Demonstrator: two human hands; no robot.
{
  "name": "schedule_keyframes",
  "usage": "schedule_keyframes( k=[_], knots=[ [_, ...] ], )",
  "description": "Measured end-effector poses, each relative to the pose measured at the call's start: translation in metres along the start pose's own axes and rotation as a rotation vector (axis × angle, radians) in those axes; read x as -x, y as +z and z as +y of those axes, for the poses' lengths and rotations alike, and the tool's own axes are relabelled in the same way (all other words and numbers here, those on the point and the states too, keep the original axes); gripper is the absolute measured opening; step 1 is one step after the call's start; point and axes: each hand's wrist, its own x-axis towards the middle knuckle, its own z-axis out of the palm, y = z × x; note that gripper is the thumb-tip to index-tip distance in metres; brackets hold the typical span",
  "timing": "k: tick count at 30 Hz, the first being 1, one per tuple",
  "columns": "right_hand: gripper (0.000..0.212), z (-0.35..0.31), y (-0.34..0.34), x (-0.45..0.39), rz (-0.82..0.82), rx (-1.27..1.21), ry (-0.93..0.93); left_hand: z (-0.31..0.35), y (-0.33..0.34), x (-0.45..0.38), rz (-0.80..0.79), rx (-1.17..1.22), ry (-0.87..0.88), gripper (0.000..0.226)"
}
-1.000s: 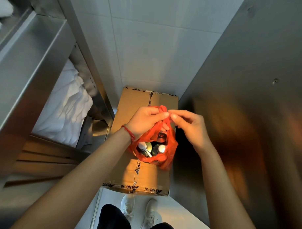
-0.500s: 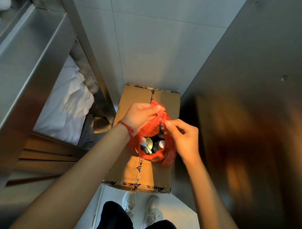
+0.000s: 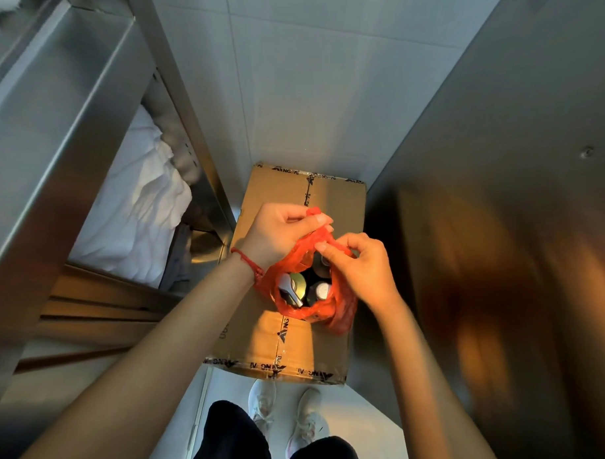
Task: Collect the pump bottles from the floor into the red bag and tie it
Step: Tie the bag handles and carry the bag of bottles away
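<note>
With the pump bottles (image 3: 304, 288) already sitting inside the red bag (image 3: 339, 308) on the cardboard box (image 3: 256, 344), the left hand (image 3: 277, 233) and right hand (image 3: 365, 266) are each pinching a handle in a closed grip, the knot apparently not yet tied.

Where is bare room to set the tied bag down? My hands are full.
Free: the brown cardboard box top beyond the left hand, and its near end before the white shoes. Crowded: mid-box, where the right hand grips the red plastic bag.
</note>
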Motion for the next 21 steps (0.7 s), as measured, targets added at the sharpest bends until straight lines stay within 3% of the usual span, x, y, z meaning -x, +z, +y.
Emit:
schedule_keyframes(
  k=[5, 13, 18, 21],
  knots=[
    [0.027, 0.001, 0.001, -0.001, 0.028, -0.094, 0.09, -0.011, 0.008, 0.001, 0.131, 0.016, 0.005, 0.012],
    [0.019, -0.013, 0.002, 0.008, 0.083, -0.688, 0.478, -0.021, 0.019, 0.004, 0.23, 0.204, -0.111, 0.009],
    [0.005, -0.022, 0.01, 0.006, 0.176, -0.868, 0.511, -0.025, 0.024, 0.01, 0.292, 0.176, -0.097, 0.01],
    [0.006, -0.022, 0.013, 0.007, 0.218, -0.938, 0.499, -0.028, 0.025, 0.014, 0.355, 0.089, -0.053, 0.019]
  ],
)
